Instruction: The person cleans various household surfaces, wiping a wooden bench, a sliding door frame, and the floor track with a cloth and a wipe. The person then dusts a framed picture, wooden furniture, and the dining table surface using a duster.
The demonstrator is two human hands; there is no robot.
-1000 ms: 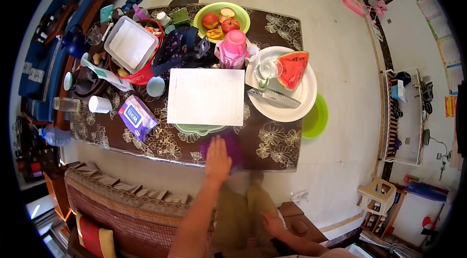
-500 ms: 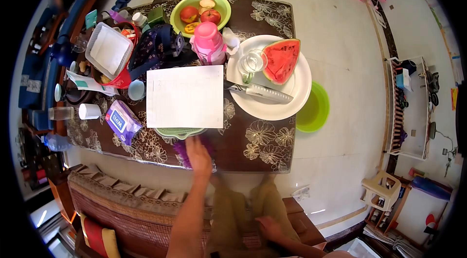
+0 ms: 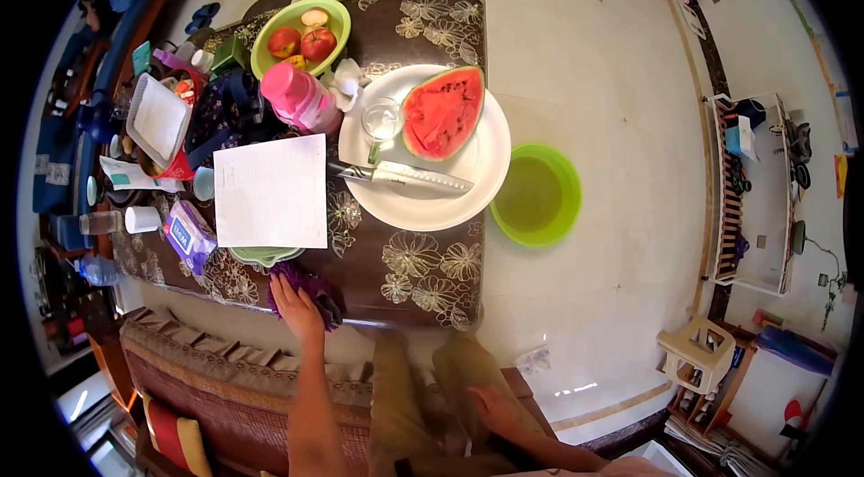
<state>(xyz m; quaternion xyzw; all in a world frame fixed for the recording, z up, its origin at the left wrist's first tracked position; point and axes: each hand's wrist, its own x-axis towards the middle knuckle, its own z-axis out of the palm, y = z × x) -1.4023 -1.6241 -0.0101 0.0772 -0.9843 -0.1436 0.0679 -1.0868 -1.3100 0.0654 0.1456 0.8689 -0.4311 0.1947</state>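
My left hand [image 3: 301, 311] is on a fluffy purple cloth [image 3: 317, 291], pressing it to the table near the front edge, with the fingers closed over it. Just beyond, a green lidded dish [image 3: 261, 255] peeks out from under a white sheet of paper [image 3: 272, 193]. My right hand [image 3: 497, 409] rests on my leg with the fingers loosely apart and holds nothing. A white plate [image 3: 423, 212] carries a watermelon wedge [image 3: 445, 112], a clear glass mug [image 3: 382, 121] and a knife [image 3: 418, 176], its dark handle reaching over the rim.
Left of the paper lies a purple wipes pack [image 3: 190, 236] near a white cup [image 3: 142, 219]. Behind stand a pink bottle [image 3: 297, 97] and a green bowl [image 3: 343, 22] with fruit. A green basin [image 3: 538, 196] sits past the table's right edge. A couch [image 3: 216, 387] borders the front.
My left hand and the purple cloth have shifted a little left along the table's front edge. The whole view has moved, so the table sits further left. My right hand stays on my leg.
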